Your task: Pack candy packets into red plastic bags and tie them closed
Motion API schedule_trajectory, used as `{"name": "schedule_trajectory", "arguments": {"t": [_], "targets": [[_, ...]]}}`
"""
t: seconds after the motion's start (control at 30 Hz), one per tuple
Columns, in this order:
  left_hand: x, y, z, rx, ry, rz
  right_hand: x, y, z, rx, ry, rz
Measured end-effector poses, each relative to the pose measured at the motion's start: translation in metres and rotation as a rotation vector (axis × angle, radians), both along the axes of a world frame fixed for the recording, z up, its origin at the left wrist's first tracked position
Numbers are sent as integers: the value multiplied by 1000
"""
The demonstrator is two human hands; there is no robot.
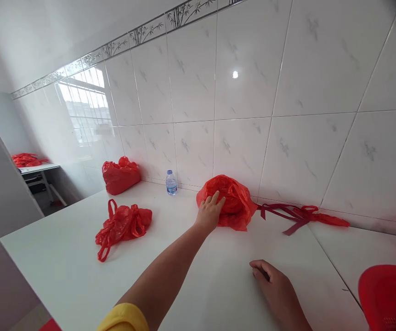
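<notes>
A red plastic bag point(241, 191) lies against the tiled wall with its mouth facing me. Stretched forward, my left hand point(211, 210) is at the bag's mouth with its fingers spread, and it grips nothing I can see. Whether the fingertips touch the plastic I cannot tell. My right hand point(276, 287) is low over the white table point(232, 280), in front of the bag, its fingers curled in and nothing visible in them. Just right of the bag, dark red ribbons point(284, 214) lie along the wall.
A crumpled red bag point(124, 225) with handles lies to the left. Behind it stand a full red bag point(120, 174) and a water bottle point(171, 183). At bottom right is a red plastic basket point(389, 294). More red bags point(27, 160) lie on a far table.
</notes>
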State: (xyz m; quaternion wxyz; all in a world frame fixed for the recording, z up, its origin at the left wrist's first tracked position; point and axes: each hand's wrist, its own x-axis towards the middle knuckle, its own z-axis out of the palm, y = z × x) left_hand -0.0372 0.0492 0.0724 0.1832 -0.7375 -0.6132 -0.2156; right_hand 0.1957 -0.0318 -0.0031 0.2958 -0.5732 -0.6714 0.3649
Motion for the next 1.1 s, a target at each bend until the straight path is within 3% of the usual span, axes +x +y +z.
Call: {"name": "schedule_trajectory", "arguments": {"t": [0.13,0.3,0.4,0.53,0.67,0.8,0.87,1.0,1.1], "targets": [[0,11,-2,-31,-71,102,-2,0,2,6,-26,-11],[2,2,-2,45,-154,122,-6,-4,4,43,-30,-10],[6,-8,-8,90,-172,82,-6,-2,0,76,-38,-12],[10,-20,-32,229,-146,-112,-9,4,-13,153,-84,-34],[10,-28,-60,388,-116,-238,-28,6,-27,447,-19,-99],[9,-34,-69,477,-124,-264,-58,5,-27,772,76,-80],[9,-36,-69,486,-115,-300,-71,8,-21,734,142,-73],[10,-38,-71,395,-68,-419,-85,22,-6,353,312,-160],[10,-35,-74,356,-108,-439,-87,36,0,258,325,-146]]}}
